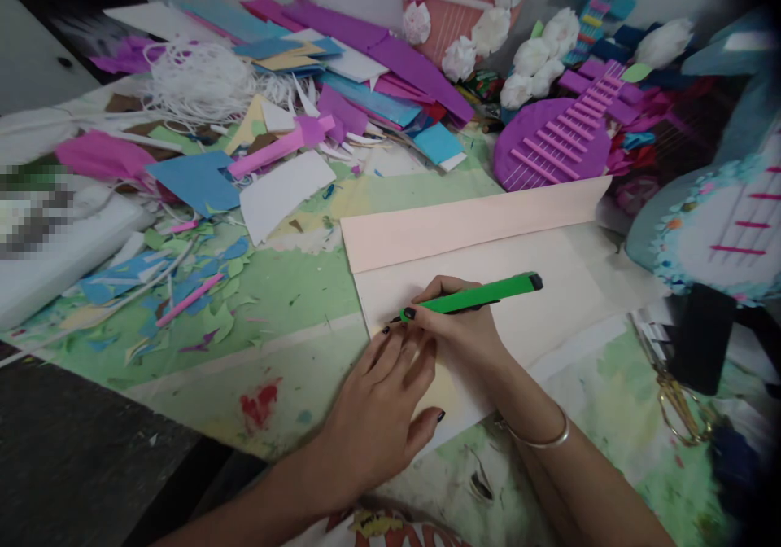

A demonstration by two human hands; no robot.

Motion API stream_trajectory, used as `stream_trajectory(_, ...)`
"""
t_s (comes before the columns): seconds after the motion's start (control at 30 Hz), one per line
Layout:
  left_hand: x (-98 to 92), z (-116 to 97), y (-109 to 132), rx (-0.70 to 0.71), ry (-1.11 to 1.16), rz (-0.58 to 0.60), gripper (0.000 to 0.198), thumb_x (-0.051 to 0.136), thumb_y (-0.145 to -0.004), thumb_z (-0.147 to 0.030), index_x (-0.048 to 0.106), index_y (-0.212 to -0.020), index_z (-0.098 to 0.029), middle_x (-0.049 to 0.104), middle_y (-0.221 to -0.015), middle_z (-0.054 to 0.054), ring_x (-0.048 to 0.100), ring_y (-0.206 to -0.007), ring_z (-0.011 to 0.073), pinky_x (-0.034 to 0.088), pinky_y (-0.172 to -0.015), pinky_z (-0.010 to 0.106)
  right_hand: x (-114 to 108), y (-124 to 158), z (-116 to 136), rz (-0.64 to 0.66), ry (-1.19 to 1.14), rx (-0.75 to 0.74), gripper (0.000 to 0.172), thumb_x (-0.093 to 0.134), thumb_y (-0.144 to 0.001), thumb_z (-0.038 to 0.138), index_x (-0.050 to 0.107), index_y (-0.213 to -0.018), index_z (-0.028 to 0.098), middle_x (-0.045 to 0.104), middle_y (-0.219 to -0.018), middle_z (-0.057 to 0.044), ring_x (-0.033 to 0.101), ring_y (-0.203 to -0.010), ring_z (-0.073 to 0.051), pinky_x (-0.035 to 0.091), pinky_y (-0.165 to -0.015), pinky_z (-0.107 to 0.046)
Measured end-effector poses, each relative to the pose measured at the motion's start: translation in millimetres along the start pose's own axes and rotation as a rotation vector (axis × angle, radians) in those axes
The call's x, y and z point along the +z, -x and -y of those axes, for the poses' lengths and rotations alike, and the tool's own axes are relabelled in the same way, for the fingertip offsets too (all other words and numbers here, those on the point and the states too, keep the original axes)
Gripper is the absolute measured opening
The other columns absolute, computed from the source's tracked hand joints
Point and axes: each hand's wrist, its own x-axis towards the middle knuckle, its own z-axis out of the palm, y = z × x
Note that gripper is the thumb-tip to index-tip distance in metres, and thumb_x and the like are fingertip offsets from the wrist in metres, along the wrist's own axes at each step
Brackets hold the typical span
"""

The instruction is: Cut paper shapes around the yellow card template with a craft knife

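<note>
My right hand (460, 327) is closed round a green pen (482, 294), its tip touching the near left part of a pale pink sheet of paper (525, 286) whose far edge is folded up. My left hand (381, 404) lies flat with fingers stretched out on the sheet's near left corner, over a small yellowish piece (440, 388) just below the pen tip. A thin bangle (546, 437) sits on my right wrist.
Paper scraps (183, 286) in blue, pink and white litter the green table (274, 352) to the left. A purple guitar-shaped craft (552, 148) and white paper flowers (530, 59) lie behind. Gold-handled scissors (674, 396) rest at right beside a black object (701, 335).
</note>
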Motion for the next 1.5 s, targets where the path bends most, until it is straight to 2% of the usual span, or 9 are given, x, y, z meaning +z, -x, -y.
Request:
stream_trajectory(0.9,-0.9,1.0,-1.3,0.014,-0.026,-0.003,0.061,0.039,-0.097,-0.052,0.04,-0.144,-0.014,0.032,-0.155,0.015,0.027,-0.143,0.0319,0.015,-0.116,0.044,-19.4,-2.9,-0.5,-0.017,0.02,0.013,0.022,0.08,-0.066,0.027,0.061,-0.063,0.017,0.066,-0.062,-0.001,0.059,-0.056,-0.012,0.047,-0.054,-0.025)
stream_trajectory(1.27,-0.2,0.6,-1.5,0.03,-0.049,-0.061,0.059,0.043,-0.095,-0.051,0.045,-0.141,-0.013,0.041,-0.15,0.014,0.033,-0.139,0.0317,0.02,-0.114,0.043,-26.0,-3.5,1.7,-0.052,0.079,-0.004,0.02,0.078,-0.066,0.025,0.06,-0.061,0.017,0.065,-0.061,-0.001,0.055,-0.055,-0.011,0.043,-0.052,-0.024)
stream_trajectory(1.5,1.4,2.4,-1.4,0.033,-0.032,-0.054,0.059,0.044,-0.095,-0.05,0.045,-0.141,-0.013,0.042,-0.15,0.013,0.034,-0.139,0.0315,0.022,-0.114,0.044,-30.9,-5.0,1.1,-0.086,-0.006,-0.008,0.02,0.078,-0.063,0.022,0.06,-0.057,0.016,0.06,-0.052,0.001,0.051,-0.051,-0.009,0.037,-0.049,-0.021)
